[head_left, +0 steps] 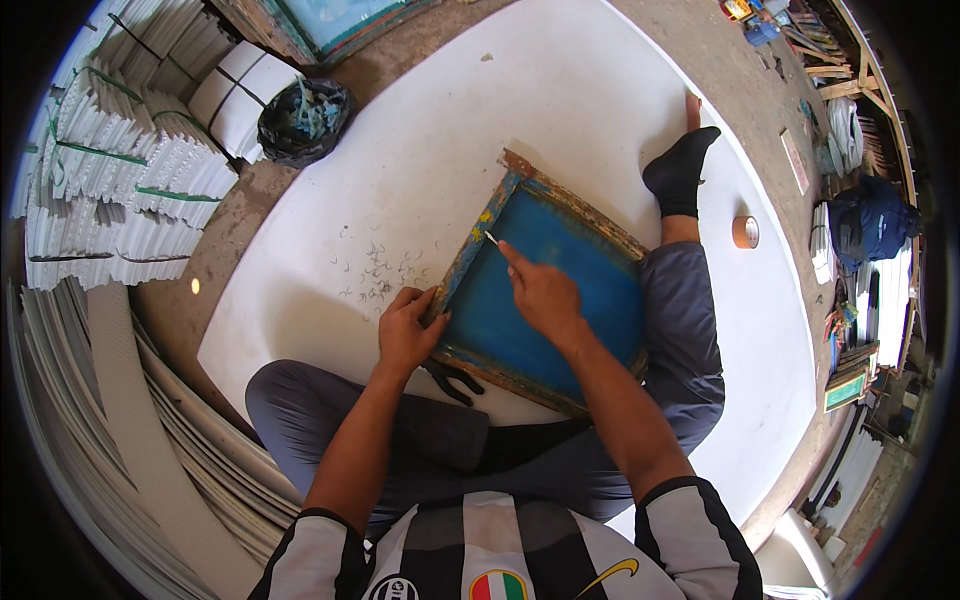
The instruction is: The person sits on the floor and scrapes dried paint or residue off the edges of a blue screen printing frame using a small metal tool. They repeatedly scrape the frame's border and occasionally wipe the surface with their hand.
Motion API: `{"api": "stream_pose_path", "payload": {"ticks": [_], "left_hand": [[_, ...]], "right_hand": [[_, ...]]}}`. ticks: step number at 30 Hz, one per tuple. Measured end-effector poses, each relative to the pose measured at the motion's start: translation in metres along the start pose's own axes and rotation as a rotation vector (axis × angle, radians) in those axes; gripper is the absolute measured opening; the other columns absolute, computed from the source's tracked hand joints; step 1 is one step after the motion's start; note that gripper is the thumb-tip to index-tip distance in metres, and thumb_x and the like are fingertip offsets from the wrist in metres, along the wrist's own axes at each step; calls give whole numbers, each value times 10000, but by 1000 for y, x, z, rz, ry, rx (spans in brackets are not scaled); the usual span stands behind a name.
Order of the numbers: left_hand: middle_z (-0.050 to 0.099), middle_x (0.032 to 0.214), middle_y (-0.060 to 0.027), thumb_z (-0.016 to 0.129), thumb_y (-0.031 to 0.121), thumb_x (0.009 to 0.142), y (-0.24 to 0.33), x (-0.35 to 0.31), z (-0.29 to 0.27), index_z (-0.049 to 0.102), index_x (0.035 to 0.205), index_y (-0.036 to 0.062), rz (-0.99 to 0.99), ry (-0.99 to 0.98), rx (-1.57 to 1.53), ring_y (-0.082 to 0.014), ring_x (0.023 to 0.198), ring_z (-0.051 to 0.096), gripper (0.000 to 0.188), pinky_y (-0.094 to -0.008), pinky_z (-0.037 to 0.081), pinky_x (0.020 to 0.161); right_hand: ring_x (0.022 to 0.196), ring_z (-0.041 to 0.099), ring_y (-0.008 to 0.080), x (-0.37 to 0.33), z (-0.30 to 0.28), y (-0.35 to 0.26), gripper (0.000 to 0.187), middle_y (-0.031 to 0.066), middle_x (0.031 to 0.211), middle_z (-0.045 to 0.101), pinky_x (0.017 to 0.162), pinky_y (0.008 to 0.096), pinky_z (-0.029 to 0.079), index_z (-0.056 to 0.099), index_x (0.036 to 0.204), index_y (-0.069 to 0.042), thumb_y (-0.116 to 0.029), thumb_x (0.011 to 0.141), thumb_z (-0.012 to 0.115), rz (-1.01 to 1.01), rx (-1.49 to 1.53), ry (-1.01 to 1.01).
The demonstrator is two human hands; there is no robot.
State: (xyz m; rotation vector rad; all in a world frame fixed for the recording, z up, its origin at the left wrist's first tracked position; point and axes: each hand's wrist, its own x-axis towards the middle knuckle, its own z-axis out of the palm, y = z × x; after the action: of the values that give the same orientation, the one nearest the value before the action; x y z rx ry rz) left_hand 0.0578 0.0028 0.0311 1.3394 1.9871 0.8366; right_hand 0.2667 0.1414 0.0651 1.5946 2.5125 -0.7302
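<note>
A worn wooden frame point(595, 232) with a blue panel point(575, 330) set in it leans across my lap, tilted. Its paint is chipped, with a yellow patch on the left rail. My left hand point(408, 328) grips that left rail near the lower corner, fingers closed around its edge. In my right hand point(545, 298), above the blue panel, is a thin tool with a pale tip point(491, 237). The index finger lies along it, and the tip is beside the left rail. My palm hides the tool's other end, so its kind is unclear.
Dark curled shavings point(378, 280) lie on the white sheet point(420, 150) left of the frame. A tape roll point(745, 232) is beyond my right leg. A black bag point(304, 122) of scraps stands near stacked white strips point(130, 150). A black forked thing point(455, 382) lies by my left wrist.
</note>
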Motion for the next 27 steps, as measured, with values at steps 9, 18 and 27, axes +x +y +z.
{"api": "stream_pose_path", "payload": {"ticks": [9,18,27], "left_hand": [[687,1032,-96,827,213,783,1,0,-2,748,1228,47,-9,-10,-19,-289,896,698,482,-373,556,803],[692,1067,-97,803,192,784,-5,-1,1,739,1233,45,86,0,51,-298,908,703,477,-394,563,805],[695,1091,-99,793,194,783,-9,3,1,734,1239,41,104,-34,82,-318,902,709,485,-407,571,802]], "right_hand": [[766,713,403,-3,-11,-9,439,193,873,726,679,543,566,520,1517,-300,-297,1079,489,66,118,-81],[742,696,413,8,-39,-57,510,182,853,727,688,544,571,475,1556,-171,-159,1047,435,123,-175,-234],[957,718,442,15,-28,-43,538,249,1072,723,862,532,580,448,1566,-104,-171,1033,425,154,16,-265]]}}
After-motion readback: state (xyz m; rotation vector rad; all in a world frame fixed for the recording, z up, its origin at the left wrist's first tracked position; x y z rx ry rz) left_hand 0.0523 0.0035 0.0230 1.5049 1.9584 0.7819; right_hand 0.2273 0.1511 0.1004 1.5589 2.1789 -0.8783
